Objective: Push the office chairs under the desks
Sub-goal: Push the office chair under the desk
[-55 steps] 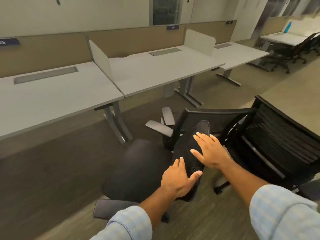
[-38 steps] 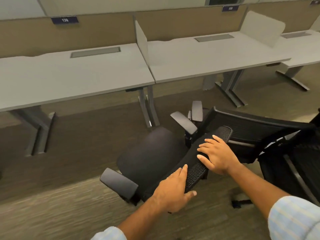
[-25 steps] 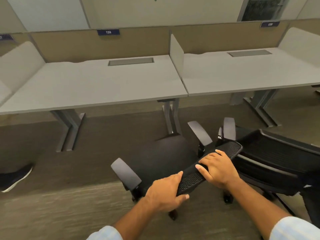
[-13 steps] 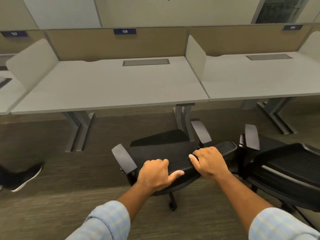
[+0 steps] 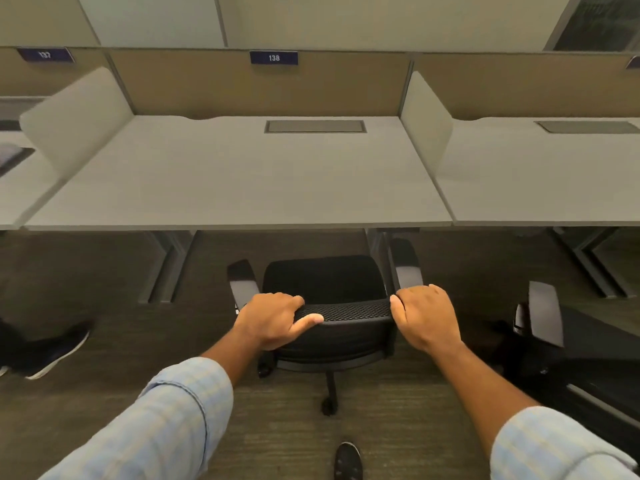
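Below the front edge of the grey desk (image 5: 239, 188), seen from the head camera, a black office chair (image 5: 325, 282) stands squarely facing the desk, its seat front just under the desktop's lip and its backrest toward the person. The left hand (image 5: 273, 320) is closed over the left end of the mesh top rail of the backrest, fingers curled over the far side and thumb stretched along the near face. The right hand (image 5: 427, 318) is wrapped around the right end of the same rail, fingers folded over the top. Both forearms come out of rolled light-blue checked sleeves (image 5: 166, 420). The chair's two grey armrests flank the seat; the right one sits close beside the desk's right leg (image 5: 375, 247). A castor on the chair's base (image 5: 329, 405) shows on the carpet beneath the backrest. A blue number plate reading 138 (image 5: 273, 57) hangs on the tan partition (image 5: 194, 81) behind the desk. To the right, part of a second black chair (image 5: 568, 355) stands out in the aisle, apart from the neighbouring desk (image 5: 540, 174). A dark shoe with a white sole (image 5: 52, 351) appears at the left edge, and another shoe tip (image 5: 348, 460) at the bottom.
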`<action>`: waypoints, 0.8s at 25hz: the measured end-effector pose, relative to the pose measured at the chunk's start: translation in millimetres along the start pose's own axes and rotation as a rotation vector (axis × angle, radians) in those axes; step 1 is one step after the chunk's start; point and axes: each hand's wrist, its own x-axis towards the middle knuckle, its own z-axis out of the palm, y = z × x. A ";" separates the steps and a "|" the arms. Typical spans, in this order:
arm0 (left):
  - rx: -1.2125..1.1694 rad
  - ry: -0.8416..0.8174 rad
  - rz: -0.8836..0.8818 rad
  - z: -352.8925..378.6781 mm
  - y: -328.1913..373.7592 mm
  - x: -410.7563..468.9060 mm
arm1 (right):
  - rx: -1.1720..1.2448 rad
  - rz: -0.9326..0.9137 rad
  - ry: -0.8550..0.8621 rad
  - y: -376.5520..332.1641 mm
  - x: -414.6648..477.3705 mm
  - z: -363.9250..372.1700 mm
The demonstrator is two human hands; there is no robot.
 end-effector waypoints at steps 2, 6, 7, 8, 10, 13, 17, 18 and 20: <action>-0.014 -0.042 -0.018 -4.0 -12.7 18.0 | 0.013 0.003 0.005 -1.3 19.8 5.3; -0.003 -0.079 -0.035 -8.0 -31.6 52.4 | 0.034 0.018 0.023 0.5 58.1 17.5; -0.001 -0.081 -0.038 -8.7 -35.4 60.9 | 0.037 0.022 0.026 2.2 66.1 20.5; -0.003 -0.086 -0.043 -9.3 -38.7 68.5 | 0.036 0.025 0.025 3.8 73.6 23.3; -0.001 -0.109 -0.057 -11.8 -45.6 84.8 | 0.035 0.032 0.010 6.6 90.8 27.9; -0.019 -0.126 -0.082 -14.0 -54.9 101.4 | 0.053 0.038 0.004 7.4 109.9 33.8; -0.037 -0.159 -0.099 -15.9 -54.4 111.1 | 0.082 0.037 -0.039 9.4 119.8 35.5; -0.040 -0.162 -0.102 -15.9 -53.7 111.7 | 0.083 0.042 -0.046 10.0 119.8 35.8; -0.044 -0.164 -0.112 -18.7 -53.7 113.8 | 0.084 0.059 -0.049 9.4 123.0 35.9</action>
